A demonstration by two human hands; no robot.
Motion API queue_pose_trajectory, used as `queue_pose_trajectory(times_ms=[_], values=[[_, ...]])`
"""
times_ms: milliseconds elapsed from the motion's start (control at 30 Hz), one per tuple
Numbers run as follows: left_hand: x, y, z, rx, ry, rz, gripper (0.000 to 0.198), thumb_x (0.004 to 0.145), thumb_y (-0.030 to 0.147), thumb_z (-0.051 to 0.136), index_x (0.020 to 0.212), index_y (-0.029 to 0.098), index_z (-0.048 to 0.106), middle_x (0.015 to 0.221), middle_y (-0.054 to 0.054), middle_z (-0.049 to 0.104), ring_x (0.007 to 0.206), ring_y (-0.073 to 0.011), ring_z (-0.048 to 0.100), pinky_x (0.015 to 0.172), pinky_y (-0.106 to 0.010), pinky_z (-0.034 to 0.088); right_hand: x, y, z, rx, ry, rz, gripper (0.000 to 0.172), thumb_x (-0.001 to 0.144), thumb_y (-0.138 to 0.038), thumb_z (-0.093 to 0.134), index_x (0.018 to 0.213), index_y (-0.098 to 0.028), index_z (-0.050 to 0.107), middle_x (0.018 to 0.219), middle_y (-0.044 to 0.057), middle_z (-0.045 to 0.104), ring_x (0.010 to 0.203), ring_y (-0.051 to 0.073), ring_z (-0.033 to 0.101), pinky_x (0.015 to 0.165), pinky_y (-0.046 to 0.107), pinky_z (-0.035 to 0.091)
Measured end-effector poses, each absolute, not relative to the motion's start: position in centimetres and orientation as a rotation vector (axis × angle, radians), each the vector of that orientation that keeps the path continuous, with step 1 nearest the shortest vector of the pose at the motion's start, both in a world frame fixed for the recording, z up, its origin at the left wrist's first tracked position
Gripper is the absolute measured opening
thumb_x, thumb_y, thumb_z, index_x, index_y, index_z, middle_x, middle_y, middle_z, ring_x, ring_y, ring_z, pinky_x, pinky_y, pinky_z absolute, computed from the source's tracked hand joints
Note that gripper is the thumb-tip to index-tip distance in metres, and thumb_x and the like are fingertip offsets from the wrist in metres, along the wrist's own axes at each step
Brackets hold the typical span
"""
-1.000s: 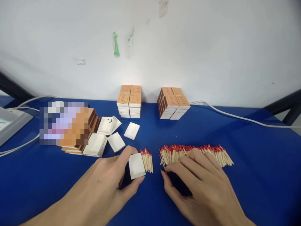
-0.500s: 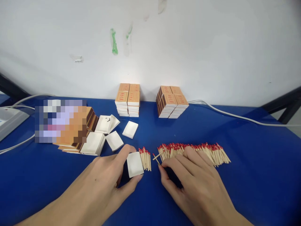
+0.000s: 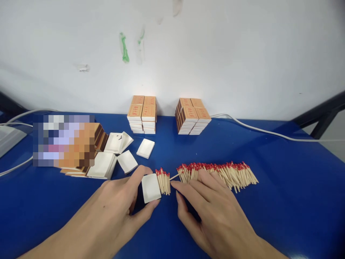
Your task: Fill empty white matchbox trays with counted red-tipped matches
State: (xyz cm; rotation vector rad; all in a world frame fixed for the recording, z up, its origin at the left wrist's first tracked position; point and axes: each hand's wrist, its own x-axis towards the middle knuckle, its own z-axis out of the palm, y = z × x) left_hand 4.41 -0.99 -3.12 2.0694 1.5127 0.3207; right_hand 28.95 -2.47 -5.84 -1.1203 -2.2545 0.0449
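Note:
Between the thumb and index finger of my left hand is a small white matchbox tray, its hollow side facing up. Close against the tray's right edge stands a small row of red-tipped matches. My right hand has its index fingertip at the right end of that row, with the thumb apart from it and nothing seen between them. One slanted match lies just above this fingertip. Under and beyond my right fingers spreads a larger pile of matches, partly hidden by them.
Two stacks of closed matchboxes, the left one and the right one, stand near the white wall. Loose white trays and brown matchbox sleeves lie on the left, partly blurred. A white cable runs along the back right.
My right index finger has moved to the small row, and its thumb and index finger have parted. A match that was at those fingertips now seems to be in the row. My left hand keeps the tray.

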Motion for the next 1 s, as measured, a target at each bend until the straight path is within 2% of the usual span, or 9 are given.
queue_pose_trajectory(times_ms=[100,267,367,533,733,1000], values=[[4.33,-1.02,-3.03,2.065,1.506,0.318,0.026,0.106,0.051,0.062,0.121,0.031,0.067,0.059,0.011,0.048,0.046,-0.0121,0.053,0.047,-0.020,0.038,28.95,-2.33,-5.73,-1.109,-2.281,0.038,0.020,0.109,-0.009,0.061,0.118,-0.012,0.078,0.084,0.003,0.067,0.084,0.022,0.054,0.083,0.040,0.049],[4.03,-1.14,-3.31,2.061,1.497,0.325,0.027,0.107,0.051,0.063,0.127,0.033,0.066,0.060,0.011,0.053,0.047,-0.0124,0.056,0.049,-0.021,0.039,29.04,-1.86,-5.77,-1.166,-2.216,-0.072,0.016,0.108,-0.005,0.064,0.110,-0.013,0.078,0.082,0.003,0.067,0.084,0.022,0.051,0.083,0.041,0.046],[4.10,-1.11,-3.38,2.059,1.506,0.311,0.027,0.107,0.051,0.063,0.127,0.033,0.065,0.061,0.011,0.055,0.048,-0.0124,0.057,0.049,-0.021,0.039,29.23,-1.65,-5.91,-1.196,-2.246,-0.127,0.017,0.108,-0.006,0.066,0.117,-0.013,0.079,0.086,0.004,0.065,0.085,0.024,0.048,0.082,0.042,0.044],[4.28,-1.08,-3.17,2.073,1.512,0.317,0.028,0.107,0.051,0.062,0.127,0.031,0.065,0.059,0.011,0.052,0.047,-0.0123,0.054,0.049,-0.021,0.037,29.38,-1.55,-6.09,-1.237,-2.323,-0.131,0.028,0.107,-0.004,0.066,0.128,-0.017,0.079,0.096,0.007,0.062,0.087,0.025,0.044,0.075,0.041,0.039],[4.20,-0.93,-3.22,2.076,1.507,0.291,0.026,0.108,0.051,0.060,0.123,0.031,0.066,0.062,0.010,0.054,0.048,-0.0127,0.055,0.048,-0.022,0.037,29.36,-1.63,-5.96,-1.224,-2.277,-0.056,0.023,0.109,-0.002,0.062,0.112,-0.017,0.079,0.096,0.006,0.060,0.088,0.024,0.043,0.076,0.040,0.038],[4.30,-0.88,-3.10,2.049,1.515,0.293,0.029,0.107,0.052,0.061,0.128,0.031,0.065,0.061,0.011,0.054,0.047,-0.0121,0.054,0.049,-0.022,0.037,29.46,-1.75,-5.89,-1.197,-2.292,-0.045,0.022,0.107,-0.002,0.063,0.109,-0.018,0.078,0.095,0.006,0.061,0.086,0.024,0.043,0.074,0.040,0.036]])
